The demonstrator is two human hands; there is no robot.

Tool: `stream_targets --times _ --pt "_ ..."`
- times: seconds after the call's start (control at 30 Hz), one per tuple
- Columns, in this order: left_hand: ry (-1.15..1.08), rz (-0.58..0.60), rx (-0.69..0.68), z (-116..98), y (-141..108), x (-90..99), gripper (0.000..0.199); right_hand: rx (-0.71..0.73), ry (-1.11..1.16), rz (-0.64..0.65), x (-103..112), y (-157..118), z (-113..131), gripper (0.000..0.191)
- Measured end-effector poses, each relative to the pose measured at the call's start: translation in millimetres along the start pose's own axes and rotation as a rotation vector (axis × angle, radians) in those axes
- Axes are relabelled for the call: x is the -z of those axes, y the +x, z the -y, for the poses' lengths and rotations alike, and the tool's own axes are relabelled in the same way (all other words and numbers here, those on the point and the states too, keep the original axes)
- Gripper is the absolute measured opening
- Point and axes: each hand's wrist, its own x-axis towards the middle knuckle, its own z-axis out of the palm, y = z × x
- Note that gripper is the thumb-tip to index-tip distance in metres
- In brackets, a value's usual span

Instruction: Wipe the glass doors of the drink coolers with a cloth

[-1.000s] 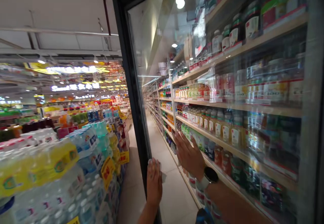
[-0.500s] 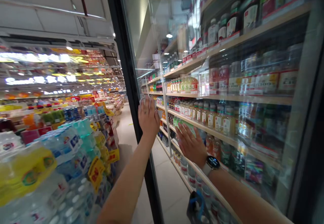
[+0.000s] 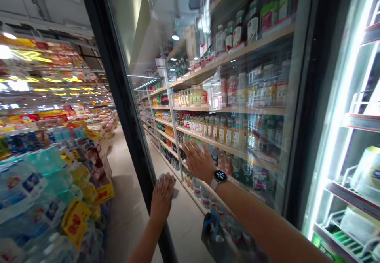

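Note:
A glass door point(image 3: 190, 25) with a black frame point(image 3: 118, 96) stands in front of me. My left hand point(image 3: 162, 199) lies low on the glass beside the frame's left bar, its fingers pressing a thin pale cloth point(image 3: 162, 178) to the pane; most of the cloth is hidden under the fingers. Higher and to the right, my right hand point(image 3: 198, 161) rests flat on the pane, fingers stretched out, with nothing visible in it. A dark smartwatch point(image 3: 220, 175) sits on the right wrist.
Bottle shelves point(image 3: 231, 146) show in the glass. At the right is a lit cooler with wire racks point(image 3: 353, 195). Stacked packs of bottled drinks point(image 3: 53, 172) fill the left, beside a pale floor aisle point(image 3: 121, 183). A dark object with a blue strap point(image 3: 213, 231) shows low in the glass.
My left hand has slid down the glass beside the frame with the cloth. My right hand stays flat on the pane. The view has turned right, bringing the lit cooler into sight.

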Motion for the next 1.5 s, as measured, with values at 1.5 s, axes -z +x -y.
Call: stream_targets --times 1.5 --pt "-0.135 -0.100 -0.029 -112 64 -49.0 0.060 0.021 -0.134 0.092 40 -34 -99 0.056"
